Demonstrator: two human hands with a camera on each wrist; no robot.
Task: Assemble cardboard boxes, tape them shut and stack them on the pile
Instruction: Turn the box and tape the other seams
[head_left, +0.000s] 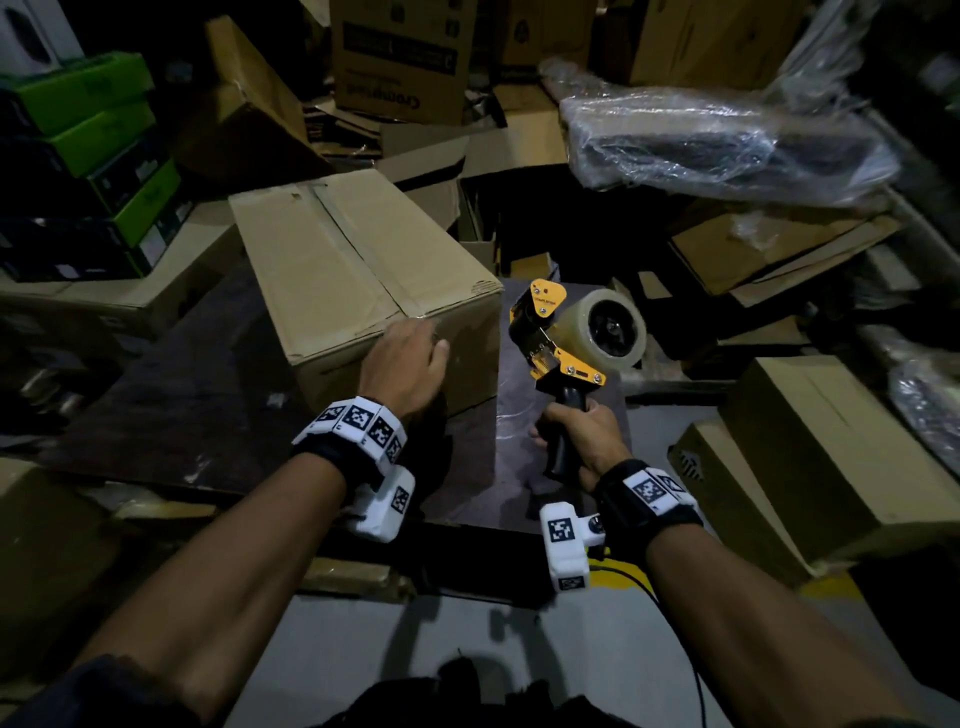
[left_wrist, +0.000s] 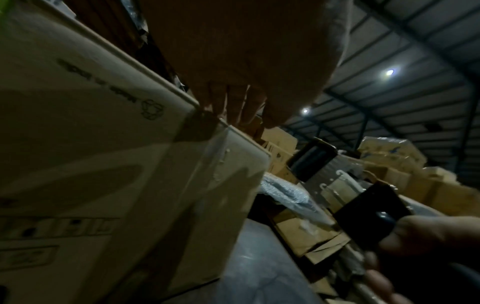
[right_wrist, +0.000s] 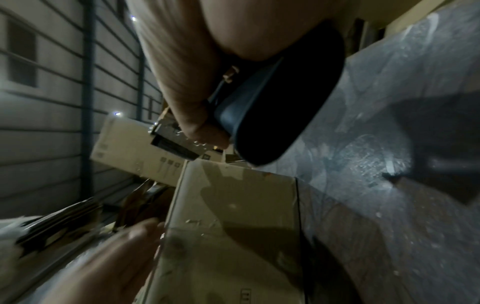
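Gripping the tape dispenser (head_left: 566, 338) by its black handle, right hand (head_left: 582, 441) stands just right of the cardboard box (head_left: 363, 270), apart from it. Left hand (head_left: 405, 364), fingers (left_wrist: 233, 105) relaxed, rests on the box's near top edge at the taped seam. Box sits on the tabletop (head_left: 182, 405), long axis running away leftward. Left hand nearer; dispenser roll faces right, away.

Little print can be read. On a brown carton (head_left: 397, 57) standing well beyond the right hand's (head_left: 582, 439) grip on the tape dispenser (head_left: 574, 338), large letters printed upside down appear to spell "Crompton". Print on the taped cardboard box (left_wrist: 91, 144) under the left hand (head_left: 405, 364) is too dark and blurred to read.
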